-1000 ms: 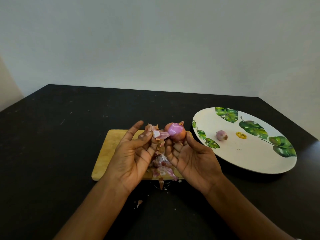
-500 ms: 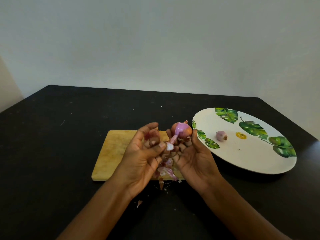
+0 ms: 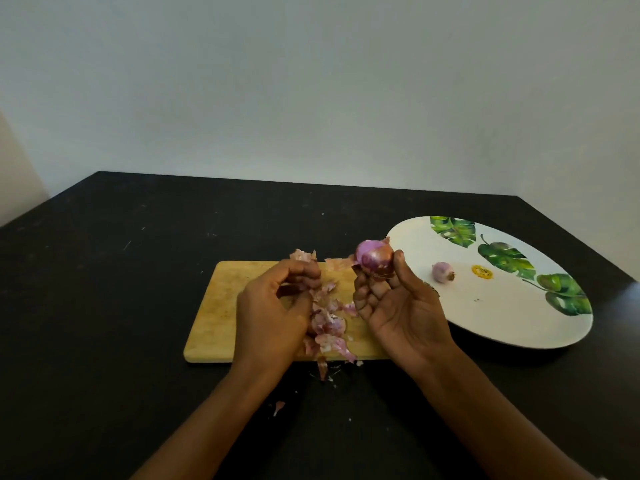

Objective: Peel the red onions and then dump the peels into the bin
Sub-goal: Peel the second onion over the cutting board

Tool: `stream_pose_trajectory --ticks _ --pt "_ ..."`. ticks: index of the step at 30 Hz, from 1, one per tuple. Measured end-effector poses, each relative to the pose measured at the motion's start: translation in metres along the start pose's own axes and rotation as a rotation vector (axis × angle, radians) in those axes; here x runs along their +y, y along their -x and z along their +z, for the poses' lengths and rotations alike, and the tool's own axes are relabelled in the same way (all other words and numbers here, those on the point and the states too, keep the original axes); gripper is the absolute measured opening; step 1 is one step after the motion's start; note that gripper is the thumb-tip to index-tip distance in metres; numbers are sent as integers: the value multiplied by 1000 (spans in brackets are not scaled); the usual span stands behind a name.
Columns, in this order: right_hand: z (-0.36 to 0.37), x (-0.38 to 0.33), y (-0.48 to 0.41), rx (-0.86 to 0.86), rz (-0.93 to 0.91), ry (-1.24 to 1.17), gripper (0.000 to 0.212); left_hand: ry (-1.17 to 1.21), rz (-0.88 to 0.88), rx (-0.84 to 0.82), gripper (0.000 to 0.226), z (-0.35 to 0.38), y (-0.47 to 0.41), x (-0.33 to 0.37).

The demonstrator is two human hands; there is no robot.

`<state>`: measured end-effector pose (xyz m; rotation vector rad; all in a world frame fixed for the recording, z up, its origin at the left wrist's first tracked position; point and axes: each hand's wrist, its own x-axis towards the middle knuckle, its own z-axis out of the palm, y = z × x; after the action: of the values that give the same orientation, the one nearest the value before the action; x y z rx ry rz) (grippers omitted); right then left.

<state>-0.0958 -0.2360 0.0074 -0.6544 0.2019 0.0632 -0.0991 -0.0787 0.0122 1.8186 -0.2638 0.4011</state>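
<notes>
**Operator:** Where does the onion sit?

**Spotter:** In the head view, your right hand (image 3: 398, 306) has the red onion (image 3: 374, 258) raised above the far right corner of the cutting board (image 3: 214, 306). Your fingers (image 3: 363, 292) are curled under it and your thumb (image 3: 398, 263) presses its right side, so it's clamped, palm toward you.

**Operator:** And my other hand?

**Spotter:** Your left hand (image 3: 273, 306) hangs over the middle of the board, apart from the onion and to its left. Its fingers are curled in toward the thumb. I cannot tell whether they pinch a scrap of skin or nothing.

**Operator:** Which way should I go in?

**Spotter:** The bare purple flesh faces up and left, toward your free hand. The brown skin that's left wraps the lower right, against your thumb. The pointed end tips up and to the right, so I judge the long axis leans that way. You'd likely need to roll the onion so the skin comes round to the left.

**Operator:** Room to work?

**Spotter:** The peels (image 3: 327, 327) are heaped on the board between your hands, some spilling over the near edge onto the counter (image 3: 104, 306). The plate (image 3: 502, 327) lies just beside your right hand, its rim close behind the onion, with a small onion (image 3: 442, 271) on it. To the left the space is open. No bin shows here.
</notes>
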Motion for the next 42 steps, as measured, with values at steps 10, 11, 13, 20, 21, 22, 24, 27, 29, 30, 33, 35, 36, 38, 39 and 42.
stream_pose_trajectory --ticks 10,11,13,20,21,22,24,27,29,30,33,35,36,38,39,42 --pt "3 11 6 -179 86 193 75 -23 103 61 38 0 3 4" --pt "3 12 7 -186 85 184 69 -31 102 76 35 0 3 4" --pt "3 11 8 -196 70 159 48 -24 97 108 31 -1 3 4" --pt "5 11 8 -162 68 49 51 -40 127 81 35 2 5 4" --pt "5 11 8 -142 64 51 45 -45 136 75 35 2 5 4" --pt "5 11 8 -123 58 54 39 -44 142 70 35 2 5 4" --pt "6 12 9 -119 49 44 37 -35 155 61 31 2 6 3" --pt "8 13 8 -106 43 25 42 -31 185 60 32 2 6 3" --pt "7 14 7 -93 35 36 52 -43 201 65 36 3 6 4" --pt "7 14 7 -95 29 34 59 -52 206 68 38 3 5 4" --pt "6 16 7 -168 4 25 80 -70 202 80 42 2 5 3" --pt "5 15 6 -167 -23 23 74 -75 198 90 43 0 5 2" --pt "4 13 4 -149 -50 12 73 -76 200 96 43 -1 5 3" --pt "2 6 -1 -129 -102 -46 88 -88 210 107 42 -2 4 3" --pt "-1 1 -3 -121 -119 -80 99 -94 211 110 41 -2 3 3" --pt "-3 -7 -4 -131 -119 -108 109 -126 205 111 35 -1 3 1"
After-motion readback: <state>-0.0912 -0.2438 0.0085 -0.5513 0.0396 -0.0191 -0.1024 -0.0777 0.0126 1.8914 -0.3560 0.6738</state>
